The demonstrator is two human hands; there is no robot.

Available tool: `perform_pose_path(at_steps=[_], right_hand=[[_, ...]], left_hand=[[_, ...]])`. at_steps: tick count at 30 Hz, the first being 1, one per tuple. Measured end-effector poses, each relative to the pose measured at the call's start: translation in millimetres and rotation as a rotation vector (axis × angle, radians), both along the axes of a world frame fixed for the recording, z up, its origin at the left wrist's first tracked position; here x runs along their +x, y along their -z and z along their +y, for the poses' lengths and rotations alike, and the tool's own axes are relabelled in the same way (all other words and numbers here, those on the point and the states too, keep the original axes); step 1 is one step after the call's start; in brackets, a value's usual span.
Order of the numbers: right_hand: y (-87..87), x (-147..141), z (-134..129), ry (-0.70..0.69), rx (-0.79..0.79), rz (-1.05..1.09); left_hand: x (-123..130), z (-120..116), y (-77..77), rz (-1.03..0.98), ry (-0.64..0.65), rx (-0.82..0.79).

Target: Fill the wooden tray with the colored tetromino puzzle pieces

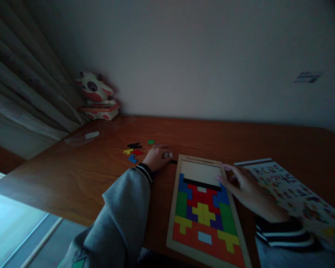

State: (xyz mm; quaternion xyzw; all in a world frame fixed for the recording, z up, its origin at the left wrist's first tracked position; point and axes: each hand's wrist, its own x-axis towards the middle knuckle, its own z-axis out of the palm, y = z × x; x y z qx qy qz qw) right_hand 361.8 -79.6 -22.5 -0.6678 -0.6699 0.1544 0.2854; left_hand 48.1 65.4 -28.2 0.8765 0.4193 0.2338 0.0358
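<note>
A wooden puzzle board [172, 219] lies on the table in front of me, filled with coloured blocks in its lower and middle part. Its top section is bare and pale, with a long black piece [202, 184] just below. My left hand [157, 157] is beyond the board's upper left corner, its fingers bent round small white puzzle pieces [170, 154] at the tabletop. Another black piece [173, 162] lies between that hand and the board. My right hand [241, 184] rests over the board's upper right edge, thumb and forefinger apart, holding nothing.
Loose pieces lie left of my left hand: a green one [151, 142], a blue one [133, 159], a red one [137, 152], a yellow one [128, 151] and black ones [134, 146]. A printed sheet [284, 182] lies at right. A cow toy [97, 96] stands at the back left.
</note>
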Motion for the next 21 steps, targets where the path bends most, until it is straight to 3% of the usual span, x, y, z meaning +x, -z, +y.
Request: perform_pose_path(at_steps=[10, 21], right_hand=[[0.3, 2, -1, -0.011, -0.022, 0.002], [5.2, 1, -2, 0.011, 0.021, 0.043]], left_hand=[[0, 1, -9.3, 0.047, 0.100, -0.027], [5, -3, -10.6, 0.032, -0.052, -0.134]])
